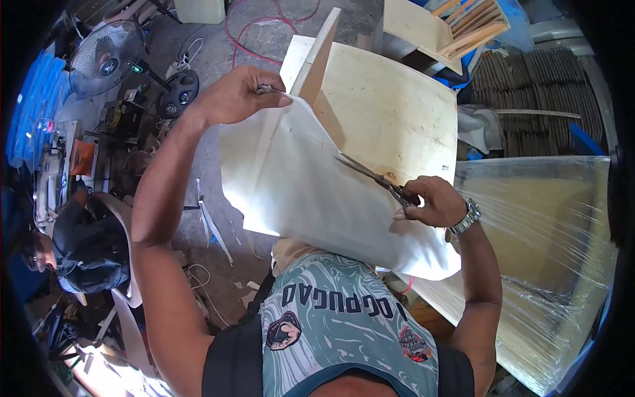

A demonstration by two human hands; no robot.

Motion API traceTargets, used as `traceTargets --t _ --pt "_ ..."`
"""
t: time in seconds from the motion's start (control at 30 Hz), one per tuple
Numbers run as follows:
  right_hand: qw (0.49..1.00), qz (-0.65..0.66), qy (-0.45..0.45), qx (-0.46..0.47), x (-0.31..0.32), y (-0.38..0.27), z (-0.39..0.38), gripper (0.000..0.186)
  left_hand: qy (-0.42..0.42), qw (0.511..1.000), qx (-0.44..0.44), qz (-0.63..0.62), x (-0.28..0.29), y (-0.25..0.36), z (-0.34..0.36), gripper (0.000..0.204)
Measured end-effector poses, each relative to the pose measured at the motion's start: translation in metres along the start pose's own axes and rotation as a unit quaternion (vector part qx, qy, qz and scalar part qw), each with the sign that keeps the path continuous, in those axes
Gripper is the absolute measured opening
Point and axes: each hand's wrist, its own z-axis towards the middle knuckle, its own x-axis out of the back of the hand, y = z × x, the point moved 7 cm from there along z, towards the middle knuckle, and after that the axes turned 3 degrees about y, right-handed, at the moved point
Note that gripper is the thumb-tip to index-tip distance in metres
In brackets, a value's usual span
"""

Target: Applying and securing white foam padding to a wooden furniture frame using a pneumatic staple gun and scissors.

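A large white sheet of fabric-like material (311, 192) hangs in front of me, over the near side of a pale plywood piece (390, 99). My left hand (248, 96) pinches the sheet's upper corner beside an upright wooden board (317, 63). In my right hand (433, 202) is a pair of dark scissors (370, 173), my fingers in the handles. Its blades point up and left and lie at the sheet's edge, near the plywood. Whether the blades are parted is hard to make out. A metal watch (467, 217) is on my right wrist.
A plastic-wrapped panel (536, 225) stands close on my right, below stacked dark slats (536, 92). Wooden furniture (436, 33) is at the far right. To the left are a fan (109, 56), cluttered equipment and a seated person (92, 245). A red hose (245, 40) crosses the floor.
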Motion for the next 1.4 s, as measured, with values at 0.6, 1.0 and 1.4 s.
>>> traceTargets --t 0.6,1.0,1.4 --pt "0.998 -0.007 0.026 0.059 0.001 -0.047 0.041 0.044 0.006 1.000 -0.021 0.006 0.003 -0.003 -0.004 0.023" --pt "0.998 -0.006 0.049 0.049 -0.003 -0.059 0.055 0.045 0.019 0.997 -0.064 0.033 0.007 0.005 -0.005 0.022" --pt "0.998 -0.023 0.035 0.056 -0.005 -0.075 0.072 0.047 0.004 0.997 -0.060 0.038 0.008 0.006 -0.004 0.023"
